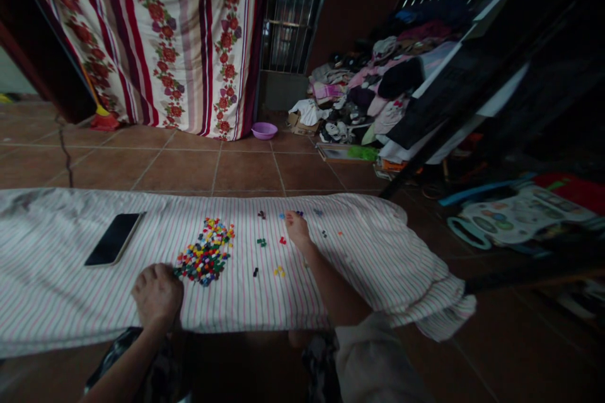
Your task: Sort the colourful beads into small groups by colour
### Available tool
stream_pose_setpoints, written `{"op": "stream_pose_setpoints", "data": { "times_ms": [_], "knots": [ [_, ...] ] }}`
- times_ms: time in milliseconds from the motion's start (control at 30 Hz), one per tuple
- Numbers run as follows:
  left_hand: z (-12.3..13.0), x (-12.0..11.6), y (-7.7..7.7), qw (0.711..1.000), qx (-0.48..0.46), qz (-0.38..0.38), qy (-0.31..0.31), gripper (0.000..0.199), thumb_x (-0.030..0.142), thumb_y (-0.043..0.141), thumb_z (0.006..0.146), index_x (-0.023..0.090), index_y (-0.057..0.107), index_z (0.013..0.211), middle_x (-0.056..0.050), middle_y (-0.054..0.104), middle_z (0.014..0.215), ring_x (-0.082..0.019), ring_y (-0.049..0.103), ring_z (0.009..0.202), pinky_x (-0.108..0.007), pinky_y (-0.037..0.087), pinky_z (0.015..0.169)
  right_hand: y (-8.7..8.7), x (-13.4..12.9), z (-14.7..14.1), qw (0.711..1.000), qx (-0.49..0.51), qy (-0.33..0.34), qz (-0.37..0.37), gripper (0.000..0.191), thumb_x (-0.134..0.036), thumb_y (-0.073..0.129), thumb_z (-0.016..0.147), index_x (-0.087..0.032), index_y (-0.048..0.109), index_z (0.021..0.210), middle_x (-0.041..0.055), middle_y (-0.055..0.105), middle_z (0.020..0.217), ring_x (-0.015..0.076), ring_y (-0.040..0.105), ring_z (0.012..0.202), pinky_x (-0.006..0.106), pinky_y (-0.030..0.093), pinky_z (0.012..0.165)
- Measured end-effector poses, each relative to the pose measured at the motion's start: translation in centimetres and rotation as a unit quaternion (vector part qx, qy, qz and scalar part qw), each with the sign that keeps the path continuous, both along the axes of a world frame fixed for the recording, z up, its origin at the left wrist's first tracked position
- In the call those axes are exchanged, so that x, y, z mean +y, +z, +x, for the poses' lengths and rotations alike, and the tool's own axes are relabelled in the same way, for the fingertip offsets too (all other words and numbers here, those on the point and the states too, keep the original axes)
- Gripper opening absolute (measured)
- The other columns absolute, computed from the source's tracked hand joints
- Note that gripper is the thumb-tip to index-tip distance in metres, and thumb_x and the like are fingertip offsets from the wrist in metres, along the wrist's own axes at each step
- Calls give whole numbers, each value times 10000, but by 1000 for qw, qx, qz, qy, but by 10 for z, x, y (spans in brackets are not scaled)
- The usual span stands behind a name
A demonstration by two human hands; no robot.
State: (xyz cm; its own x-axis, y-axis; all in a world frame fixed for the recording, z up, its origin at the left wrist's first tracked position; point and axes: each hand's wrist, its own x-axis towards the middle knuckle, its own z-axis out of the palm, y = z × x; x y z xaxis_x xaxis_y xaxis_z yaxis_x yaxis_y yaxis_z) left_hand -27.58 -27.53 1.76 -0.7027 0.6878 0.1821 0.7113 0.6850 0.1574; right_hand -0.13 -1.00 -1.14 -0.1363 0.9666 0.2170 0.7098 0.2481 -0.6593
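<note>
My left hand (158,293) rests on the striped cloth with its fingers curled closed, beside the lower left of a heap of small multicoloured pieces (205,255). Its palm side is hidden. Stretched over the cloth, my right hand (297,227) has its fingers pinched together, the tips right by small blue pieces (282,216). Whatever the pinch holds is too small to tell. Small colour groups lie around it: dark brown (261,215), green (261,242), red (282,240), yellow (279,271), black (256,272) and, past the hand, purple-blue (299,213).
A dark-screened phone (113,239) lies left of the heap on the striped cloth (61,277). More small pieces, one orange (340,233), sit right of my right arm. Beyond are a purple basin (264,131), a clothes pile (363,88) and a floral curtain (189,31).
</note>
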Motion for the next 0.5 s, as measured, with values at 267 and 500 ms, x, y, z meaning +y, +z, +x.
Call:
{"op": "stream_pose_setpoints", "data": {
  "times_ms": [267,500],
  "knots": [
    [3,0,5,1000,0,-6,3,393,266,214,904,88,550,1003,-184,559,1013,-316,486,1040,-414,337,829,14,-20,-14,998,-20,48,31,339,-55,462,790,-210,687,990,65,685,1035,177,617,969,282,453,894],
    [2,1,2,1000,4,-10,13,368,259,233,908,100,547,1016,-161,550,1029,-294,472,1053,-399,321,849,23,-54,-64,983,5,176,57,292,-110,476,839,-230,704,975,35,677,975,157,610,923,262,461,862]
  ]
}}
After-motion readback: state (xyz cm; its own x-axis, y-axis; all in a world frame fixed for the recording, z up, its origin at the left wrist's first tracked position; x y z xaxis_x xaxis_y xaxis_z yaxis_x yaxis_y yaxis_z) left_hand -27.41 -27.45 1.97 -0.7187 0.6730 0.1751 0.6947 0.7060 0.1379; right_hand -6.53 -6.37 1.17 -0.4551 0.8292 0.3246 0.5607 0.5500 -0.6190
